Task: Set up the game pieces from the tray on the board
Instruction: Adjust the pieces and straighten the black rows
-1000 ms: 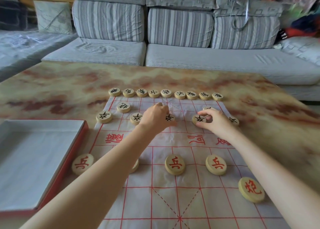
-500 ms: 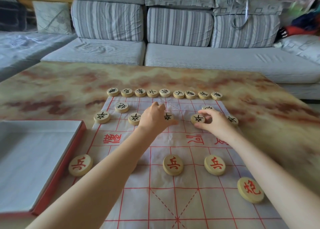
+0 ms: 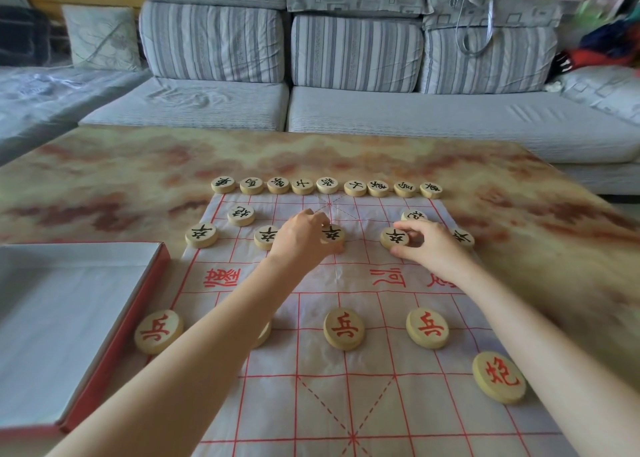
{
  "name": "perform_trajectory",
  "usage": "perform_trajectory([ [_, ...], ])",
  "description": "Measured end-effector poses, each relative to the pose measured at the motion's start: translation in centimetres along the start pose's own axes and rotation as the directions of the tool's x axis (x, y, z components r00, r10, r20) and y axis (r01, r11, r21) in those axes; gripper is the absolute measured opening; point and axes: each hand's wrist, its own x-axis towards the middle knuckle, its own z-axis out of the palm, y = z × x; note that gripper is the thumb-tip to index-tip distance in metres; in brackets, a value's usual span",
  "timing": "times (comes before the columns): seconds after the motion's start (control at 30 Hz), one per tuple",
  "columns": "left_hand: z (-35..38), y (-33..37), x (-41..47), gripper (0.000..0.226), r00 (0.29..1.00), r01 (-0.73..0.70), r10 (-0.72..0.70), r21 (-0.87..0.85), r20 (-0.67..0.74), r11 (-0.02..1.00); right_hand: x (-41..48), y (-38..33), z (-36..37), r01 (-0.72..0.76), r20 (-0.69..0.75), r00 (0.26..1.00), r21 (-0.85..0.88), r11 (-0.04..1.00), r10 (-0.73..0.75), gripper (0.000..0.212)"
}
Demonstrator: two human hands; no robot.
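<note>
On the far soldier row of the board (image 3: 346,404), the fingers (image 3: 313,218) of the left hand (image 3: 299,240) curl over the top edge of the middle black soldier (image 3: 334,234) with the thumb beneath, a closed grip on a disc lying flat on the paper. The fingers (image 3: 414,227) of the right hand (image 3: 431,247) pinch the fourth black soldier (image 3: 394,239) against the thumb, and that disc is also flat. Against the views of a second and half a second ago, both hands remain on the same two discs, and neither disc has visibly shifted. Judgement: this is fine alignment only, and the black side is effectively set. Black count: nine black back-row pieces (image 3: 327,185) along the far edge, two black cannons (image 3: 241,215) and five black soldiers (image 3: 201,235), sixteen in all. Red count: four red soldiers (image 3: 344,328), one largely hidden under the left forearm, and one red cannon (image 3: 498,377) at near right, five in all. Red is judged well short of complete. The tray (image 3: 114,335) lies at near left, just beside the board's edge, showing only pale lining in the part in view. Where the remaining red pieces are cannot be told. The board rests on a marbled table (image 3: 104,179) before a striped sofa (image 3: 346,110).
</note>
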Motion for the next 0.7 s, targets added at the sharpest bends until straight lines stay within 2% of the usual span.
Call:
perform_trajectory([
  [0.2, -0.1, 0.0, 0.0, 0.061, 1.000, -0.002, 0.002, -0.001, 0.015, 1.000, -0.4, -0.2, -0.3, 0.022, 0.015, 1.000, -0.029, 0.999, -0.021, 0.057],
  [0.3, -0.1, 0.4, 0.0, 0.062, 0.998, -0.031, 0.033, 0.028, -0.048, 0.999, -0.6, 0.1, -1.6, 0.087, -0.065, 0.994, -0.029, 0.996, -0.089, 0.053],
  [0.4, 0.1, 1.9, 0.2, 0.050, 0.984, -0.145, 0.147, 0.025, -0.102, 0.989, -0.8, 2.0, -3.9, 0.054, -0.159, 0.986, 0.053, 0.997, -0.045, 0.041],
  [0.47, 0.6, 3.5, 0.2, 0.043, 0.965, -0.256, 0.256, 0.016, -0.057, 0.967, -0.9, 4.0, -5.2, -0.038, -0.214, 0.975, 0.086, 0.996, 0.056, 0.041],
  [0.57, 2.0, 6.0, -0.2, 0.041, 0.918, -0.389, 0.387, 0.009, 0.084, 0.921, -1.1, 6.1, -5.7, -0.168, -0.255, 0.949, 0.087, 0.982, 0.185, 0.049],
  [0.63, 2.9, 6.8, -0.3, 0.039, 0.895, -0.425, 0.416, 0.026, 0.162, 0.905, -1.1, 6.6, -6.0, -0.171, -0.212, 0.961, 0.050, 0.984, 0.177, 0.052],
  [0.7, 3.4, 6.9, -0.2, 0.035, 0.897, -0.416, 0.404, 0.033, 0.179, 0.909, -1.0, 6.6, -6.5, -0.100, -0.119, 0.988, -0.036, 0.994, 0.095, 0.054],
])
